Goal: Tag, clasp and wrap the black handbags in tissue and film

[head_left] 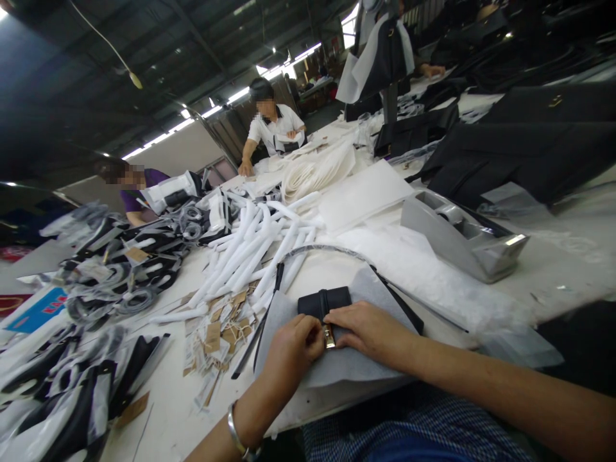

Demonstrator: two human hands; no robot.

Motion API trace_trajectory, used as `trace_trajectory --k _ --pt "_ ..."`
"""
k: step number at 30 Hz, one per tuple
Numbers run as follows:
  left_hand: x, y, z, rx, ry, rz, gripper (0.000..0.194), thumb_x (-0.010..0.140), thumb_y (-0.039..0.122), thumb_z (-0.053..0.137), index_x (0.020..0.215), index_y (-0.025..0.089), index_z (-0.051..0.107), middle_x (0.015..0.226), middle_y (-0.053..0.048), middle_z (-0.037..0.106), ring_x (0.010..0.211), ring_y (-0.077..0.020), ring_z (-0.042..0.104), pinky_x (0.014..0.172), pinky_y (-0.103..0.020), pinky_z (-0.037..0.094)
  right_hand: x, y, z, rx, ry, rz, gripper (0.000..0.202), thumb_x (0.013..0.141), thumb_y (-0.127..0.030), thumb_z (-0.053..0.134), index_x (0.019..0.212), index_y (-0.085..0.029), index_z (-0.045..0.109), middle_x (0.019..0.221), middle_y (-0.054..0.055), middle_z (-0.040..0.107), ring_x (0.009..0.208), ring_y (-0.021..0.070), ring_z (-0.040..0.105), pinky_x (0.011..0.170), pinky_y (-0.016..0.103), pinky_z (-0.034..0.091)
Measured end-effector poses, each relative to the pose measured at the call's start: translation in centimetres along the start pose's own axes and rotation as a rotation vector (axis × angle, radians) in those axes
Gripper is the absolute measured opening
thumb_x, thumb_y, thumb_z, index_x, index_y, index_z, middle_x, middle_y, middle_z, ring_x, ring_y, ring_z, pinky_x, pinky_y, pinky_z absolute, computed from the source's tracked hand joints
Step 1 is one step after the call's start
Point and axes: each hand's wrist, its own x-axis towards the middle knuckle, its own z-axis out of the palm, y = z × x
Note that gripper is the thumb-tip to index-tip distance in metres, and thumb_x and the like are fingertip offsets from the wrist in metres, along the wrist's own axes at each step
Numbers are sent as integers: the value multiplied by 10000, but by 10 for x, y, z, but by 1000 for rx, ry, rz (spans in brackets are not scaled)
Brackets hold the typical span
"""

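Note:
A black handbag lies at the table's near edge, mostly covered by thin white tissue paper. Its dark flap with a strap and a gold clasp shows through the middle. My left hand is closed at the left side of the clasp, fingers curled against it. From the right, my right hand pinches the strap just above the clasp, thumb beside the metal. The bag's handle, partly wrapped in clear film, arches away from me.
Beside the bag are paper tags and white padded tubes. A grey tape dispenser stands on the right, near white sheets. Wrapped black bags pile up on the left, more black bags at right. Two people work across the table.

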Motion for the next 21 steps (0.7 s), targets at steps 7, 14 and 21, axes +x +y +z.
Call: trace_trajectory --k 7,14,21 --pt "5 -9 -2 -230 -11 -91 143 906 175 562 924 197 702 859 -7 714 784 -142 658 718 -228 487 -4 0 3 20 22 31 384 906 -221 686 1284 -194 632 1285 101 685 1191 273 622 1036 423 450" --pt "15 -10 -3 -333 -91 -94 115 899 234 643 952 211 742 910 -1 752 833 -159 679 756 -242 485 -5 -1 7 -33 67 79 563 837 -175 749 1361 -199 546 1368 116 613 1286 281 538 1114 473 406" --pt "29 -15 -4 -253 -178 -78 79 856 224 675 874 201 749 872 -18 736 809 -178 642 734 -262 431 -5 -4 8 -73 120 66 626 772 -67 767 1345 -179 540 1322 126 623 1250 298 554 1086 512 451"
